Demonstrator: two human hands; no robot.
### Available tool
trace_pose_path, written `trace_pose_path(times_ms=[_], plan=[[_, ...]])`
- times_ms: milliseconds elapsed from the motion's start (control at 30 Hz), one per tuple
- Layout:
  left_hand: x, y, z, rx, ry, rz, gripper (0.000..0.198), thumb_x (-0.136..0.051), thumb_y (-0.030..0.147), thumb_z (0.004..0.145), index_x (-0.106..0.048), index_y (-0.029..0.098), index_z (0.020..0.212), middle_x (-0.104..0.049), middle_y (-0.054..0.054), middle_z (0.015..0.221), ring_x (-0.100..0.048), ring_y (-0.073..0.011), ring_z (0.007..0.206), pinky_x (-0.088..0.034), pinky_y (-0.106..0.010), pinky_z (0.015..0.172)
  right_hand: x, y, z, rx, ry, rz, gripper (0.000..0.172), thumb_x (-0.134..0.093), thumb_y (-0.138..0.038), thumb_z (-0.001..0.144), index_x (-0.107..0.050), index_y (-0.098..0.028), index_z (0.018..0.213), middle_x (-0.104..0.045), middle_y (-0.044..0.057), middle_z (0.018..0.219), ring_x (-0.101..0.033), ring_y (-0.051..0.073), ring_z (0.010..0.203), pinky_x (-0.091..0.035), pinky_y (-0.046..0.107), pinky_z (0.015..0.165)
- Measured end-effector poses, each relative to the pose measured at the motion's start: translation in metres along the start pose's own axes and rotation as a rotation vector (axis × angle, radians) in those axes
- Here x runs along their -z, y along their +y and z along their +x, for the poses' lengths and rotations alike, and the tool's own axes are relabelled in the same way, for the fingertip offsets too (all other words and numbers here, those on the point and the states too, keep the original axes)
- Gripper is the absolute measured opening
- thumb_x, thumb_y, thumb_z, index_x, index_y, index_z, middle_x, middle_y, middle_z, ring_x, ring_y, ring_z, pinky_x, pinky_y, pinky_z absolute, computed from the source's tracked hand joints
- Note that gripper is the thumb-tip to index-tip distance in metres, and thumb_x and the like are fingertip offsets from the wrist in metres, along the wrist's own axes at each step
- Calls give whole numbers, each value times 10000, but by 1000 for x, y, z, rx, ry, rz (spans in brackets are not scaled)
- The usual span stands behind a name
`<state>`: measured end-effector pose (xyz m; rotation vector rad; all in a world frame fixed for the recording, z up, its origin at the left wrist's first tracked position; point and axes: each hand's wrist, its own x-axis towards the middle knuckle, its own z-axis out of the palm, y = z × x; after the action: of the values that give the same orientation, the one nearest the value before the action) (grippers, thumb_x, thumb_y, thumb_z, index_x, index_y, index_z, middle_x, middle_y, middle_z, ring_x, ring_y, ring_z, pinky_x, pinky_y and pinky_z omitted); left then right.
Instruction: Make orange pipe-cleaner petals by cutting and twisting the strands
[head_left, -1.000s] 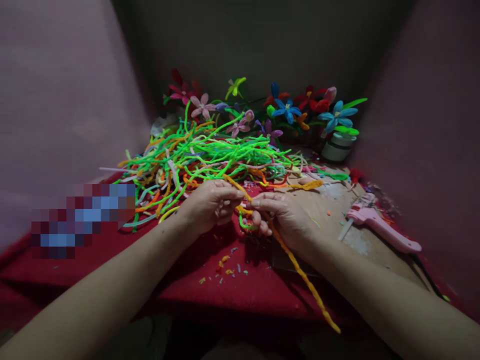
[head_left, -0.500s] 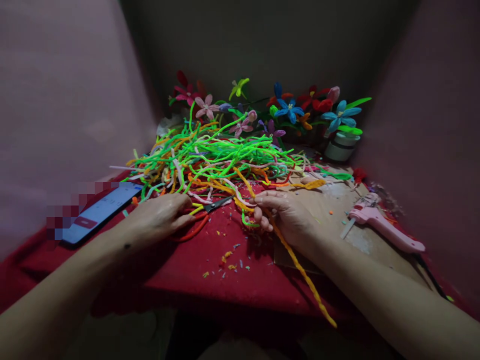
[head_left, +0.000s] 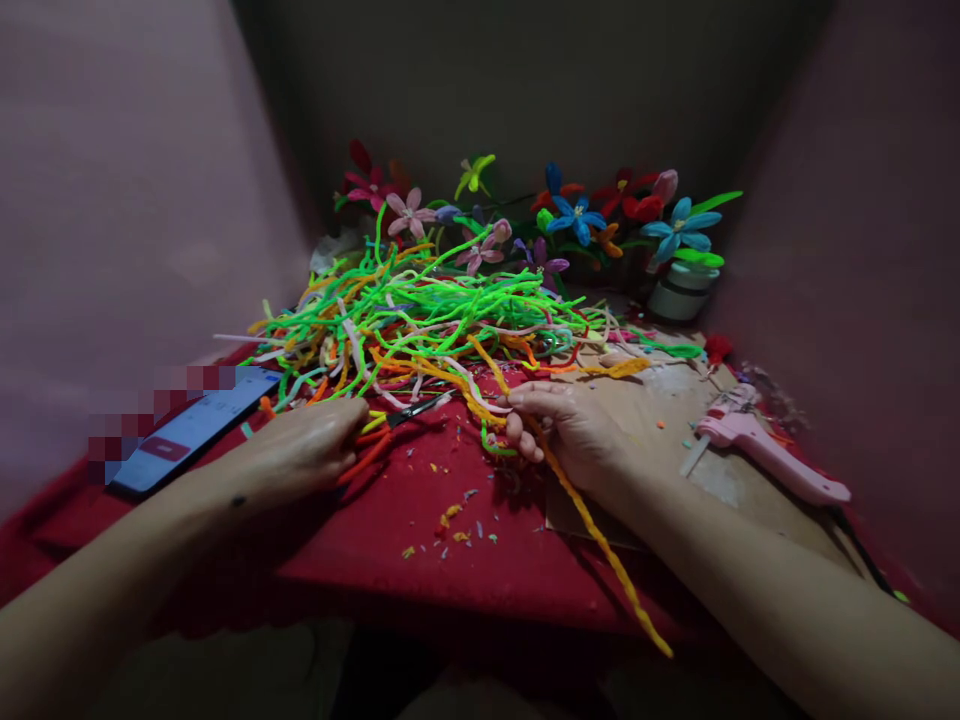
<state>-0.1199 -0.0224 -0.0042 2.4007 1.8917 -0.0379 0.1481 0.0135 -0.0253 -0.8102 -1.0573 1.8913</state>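
My left hand (head_left: 322, 440) is closed around the handles of a pair of scissors (head_left: 412, 410). Their loops are yellow and red, and the dark blades point right toward my other hand. Between the thumb and fingers of my right hand (head_left: 562, 425) is a twisted orange pipe cleaner (head_left: 600, 540). One end runs up toward the heap, and the long end hangs down past the table's front edge. A large heap of pipe cleaners (head_left: 450, 300), mostly green with orange, pink and white ones, lies just beyond both hands.
A phone (head_left: 191, 430) lies at the left. To the right, a pink glue gun (head_left: 772, 450) rests on cardboard (head_left: 652, 480). Pipe-cleaner flowers (head_left: 577, 218) and a pale jar (head_left: 682, 290) stand at the back. Small clippings (head_left: 454, 512) dot the red cloth (head_left: 360, 560).
My left hand has drawn back a little to the left, and the scissors have come with it. The right hand and orange pipe cleaner have stayed almost still.
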Motion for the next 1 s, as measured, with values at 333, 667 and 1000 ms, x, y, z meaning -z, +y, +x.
trace_pose_path(times_ms=[333,667,1000], plan=[[9,26,-6,-30,151,379,222,-310,102,823,-491,166,710,-540,-81,692,-489,-204,631,-368,-307,617,2,2,2,18,29,31,104,-640,-199,633,-594,-127,692,-627,7,506,-503,67,353,-355,153,319],[21,43,-8,45,160,637,271,-312,57,809,-573,51,880,-573,-156,740,-548,-258,631,-391,-351,605,1,1,1,32,45,46,79,-600,-177,677,-582,-121,729,-665,49,575,-571,98,426,-403,168,359],[26,38,1,70,297,864,326,-240,58,840,-560,69,906,-559,-165,810,-517,-265,767,-357,-348,676,0,0,3,0,52,76,177,-620,-191,696,-538,-170,851,-661,23,537,-525,95,357,-317,155,317]])
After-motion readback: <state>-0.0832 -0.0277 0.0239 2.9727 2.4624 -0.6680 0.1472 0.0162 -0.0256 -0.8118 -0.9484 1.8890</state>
